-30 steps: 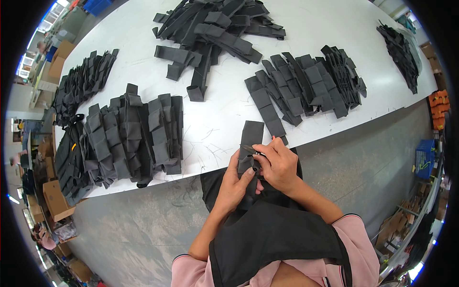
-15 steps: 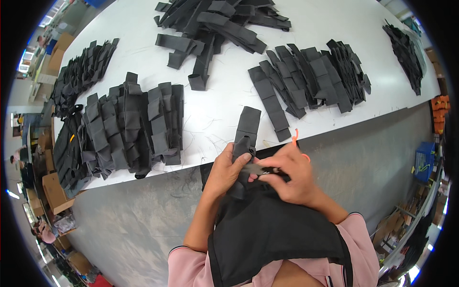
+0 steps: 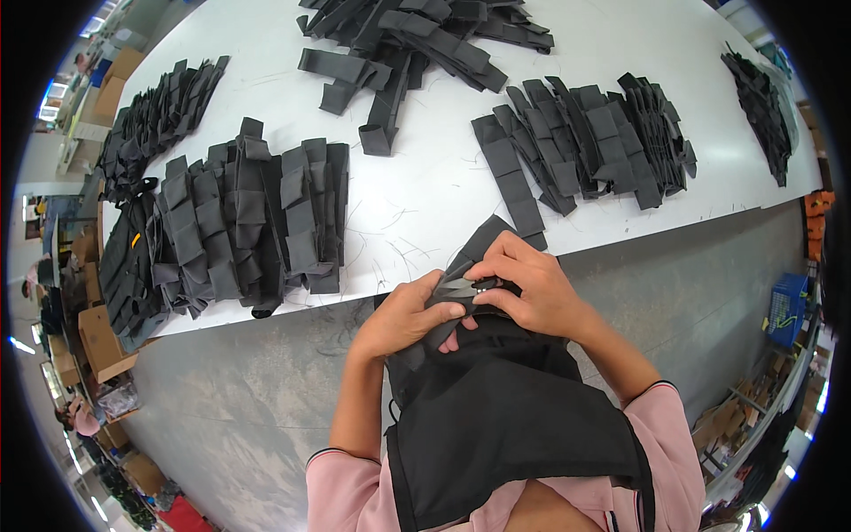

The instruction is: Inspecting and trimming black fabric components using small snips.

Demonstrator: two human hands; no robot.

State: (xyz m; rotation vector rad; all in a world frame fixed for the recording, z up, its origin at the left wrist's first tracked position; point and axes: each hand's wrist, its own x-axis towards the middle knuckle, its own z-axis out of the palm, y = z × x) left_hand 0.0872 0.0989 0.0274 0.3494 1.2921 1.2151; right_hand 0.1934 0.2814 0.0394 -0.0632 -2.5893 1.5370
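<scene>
At the near table edge, my left hand (image 3: 403, 317) grips a dark grey folded fabric strip (image 3: 479, 241) between thumb and fingers. The strip slants up and away to the right, its lower part hanging below the thumb. In my right hand (image 3: 541, 293) is a pair of thread snips (image 3: 457, 288), with the metal blades pointing left against the strip near my left thumb. My right fingers cover most of the snips' handle. Whether the blade tips are closed on a thread is too small to tell. Both hands are above the black apron (image 3: 523, 408) on my lap.
Rows of similar strips (image 3: 226, 222) lie on the white table (image 3: 399, 199) at left, with more strips (image 3: 585, 146) at right. A loose heap (image 3: 425, 40) is at the back, a bundle (image 3: 761, 115) far right. Thread scraps dot the tabletop. A blue crate (image 3: 787, 310) stands right.
The strip has tilted from nearly upright to slanting right. My right hand has turned and moved up slightly over it, and the snips' blades now show more clearly. An orange loop at my right hand is hidden now.
</scene>
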